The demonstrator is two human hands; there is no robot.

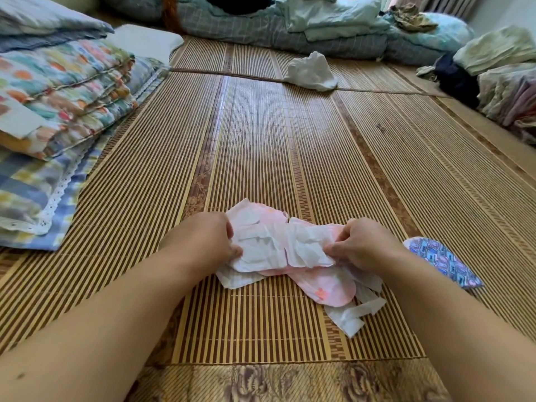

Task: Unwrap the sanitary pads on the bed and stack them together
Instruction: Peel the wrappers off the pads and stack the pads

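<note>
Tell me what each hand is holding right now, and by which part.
Both hold the same white pad. The left hand pinches its left end and the right hand pinches its right end.

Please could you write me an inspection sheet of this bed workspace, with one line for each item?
Surface: striped bamboo mat, lying flat.
Job's things: white pad, unfolded, held over pink wrappers on the mat; blue patterned pad to their right, seemingly still wrapped; white paper strips beside the wrappers.
Clutter: crumpled white item farther up the mat.
Grippers: left hand pinches the pad's left end; right hand pinches its right end.
Cables: nothing seen.
Surroundings: folded quilts at the left; bedding pile at the far end; folded clothes at the right.
</note>
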